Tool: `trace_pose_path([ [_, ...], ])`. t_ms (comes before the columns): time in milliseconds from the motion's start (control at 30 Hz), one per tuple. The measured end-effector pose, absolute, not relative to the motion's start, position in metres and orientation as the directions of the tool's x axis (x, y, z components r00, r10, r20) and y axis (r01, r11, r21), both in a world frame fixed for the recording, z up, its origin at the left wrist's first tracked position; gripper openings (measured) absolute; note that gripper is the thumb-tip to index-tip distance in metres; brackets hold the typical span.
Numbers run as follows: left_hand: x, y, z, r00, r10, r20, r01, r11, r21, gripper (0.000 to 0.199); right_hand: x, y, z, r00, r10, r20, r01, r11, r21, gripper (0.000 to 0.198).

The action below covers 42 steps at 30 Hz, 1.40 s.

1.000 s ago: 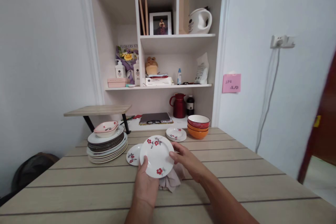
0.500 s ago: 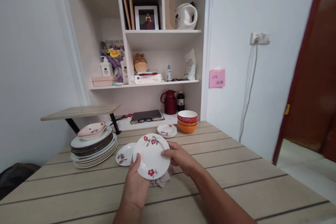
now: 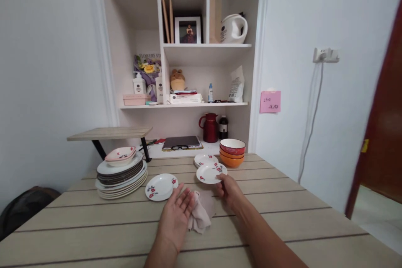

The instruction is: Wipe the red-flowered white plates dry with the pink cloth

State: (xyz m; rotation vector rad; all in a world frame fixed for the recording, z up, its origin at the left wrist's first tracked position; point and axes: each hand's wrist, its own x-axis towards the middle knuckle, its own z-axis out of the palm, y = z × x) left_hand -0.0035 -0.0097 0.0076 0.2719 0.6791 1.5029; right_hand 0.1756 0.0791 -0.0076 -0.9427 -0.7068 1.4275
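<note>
A small white plate with red flowers (image 3: 210, 174) is gripped at its right edge by my right hand (image 3: 231, 192), just in front of a short stack of like plates (image 3: 203, 159). My left hand (image 3: 177, 211) is palm up with its fingers apart, holding nothing. A crumpled pale pink cloth (image 3: 199, 216) lies on the table beside the left fingers. Another flowered plate (image 3: 161, 187) rests flat on the table, just beyond my left fingertips.
On the left stands a tall stack of plates (image 3: 121, 182) topped by square bowls (image 3: 120, 156), near a small raised shelf (image 3: 109, 133). Stacked bowls (image 3: 232, 153) stand at the back right, before a red jug (image 3: 210, 127). A closed laptop (image 3: 181, 142) carries eyeglasses at its front.
My right hand has carried the plate forward and right, toward the short stack. My left hand has let go of it and opened. The view has shifted slightly.
</note>
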Motion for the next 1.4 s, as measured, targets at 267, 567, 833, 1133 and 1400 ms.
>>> trace_pose_path([
  [267, -0.003, -0.011, 0.005, -0.122, 0.944, -0.306, -0.866, 0.049, 0.498, 0.016, 0.188, 0.09, -0.014, 0.093, 0.961, -0.26, -0.565, -0.164, -0.809, 0.022],
  [567, -0.002, -0.008, 0.0, -0.127, 0.943, -0.309, -0.883, 0.035, 0.469, 0.012, 0.193, 0.1, -0.02, 0.051, 0.955, -0.291, -0.611, -0.201, -0.765, 0.013],
  [833, -0.001, -0.004, -0.006, -0.121, 0.936, -0.329, -0.903, 0.034, 0.429, 0.009, 0.185, 0.122, -0.018, 0.045, 0.966, -0.255, -0.593, -0.18, -0.785, 0.012],
  [1133, 0.001, -0.001, -0.01, -0.122, 0.938, -0.324, -0.909, 0.025, 0.415, 0.008, 0.181, 0.129, -0.03, 0.189, 0.952, -0.242, -0.628, -0.073, -0.775, 0.013],
  [1400, -0.001, -0.003, -0.008, -0.107, 0.938, -0.329, -0.909, 0.042, 0.415, 0.007, 0.185, 0.114, -0.024, 0.2, 0.958, -0.204, -0.561, -0.058, -0.826, 0.013],
])
